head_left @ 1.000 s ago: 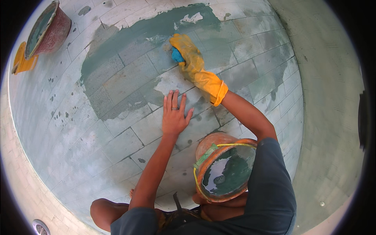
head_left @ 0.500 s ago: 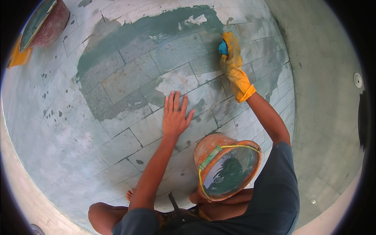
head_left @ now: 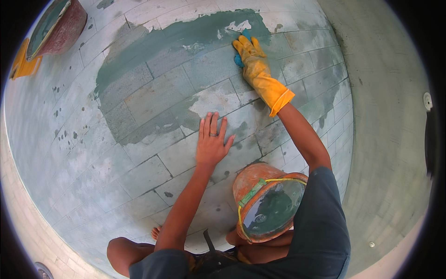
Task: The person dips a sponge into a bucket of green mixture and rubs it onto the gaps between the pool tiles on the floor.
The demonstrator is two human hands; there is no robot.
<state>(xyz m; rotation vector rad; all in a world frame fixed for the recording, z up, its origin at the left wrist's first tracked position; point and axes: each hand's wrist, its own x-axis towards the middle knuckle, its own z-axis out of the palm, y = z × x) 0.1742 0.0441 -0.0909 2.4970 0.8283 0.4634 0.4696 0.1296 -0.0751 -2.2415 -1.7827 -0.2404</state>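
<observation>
My right hand, in an orange rubber glove, presses a blue sponge against the tiled floor. Most of the sponge is under the glove; bits of it show past the fingertips and beside the palm, and I cannot rule out a wadded cloth. Just beyond lies wet dark green grout slurry, spread over the grey tiles. My left hand is bare, wears a ring and rests flat on the tiles with fingers stretched, beside a pale dry patch.
An orange bucket with a yellow handle and murky greenish liquid stands close by my legs. At the far left are a reddish tub and a yellow-orange tool. A plain grey wall rises on the right.
My gloved right hand has swept left with the sponge across the tiles. My left hand stays flat in place. The view has shifted slightly.
</observation>
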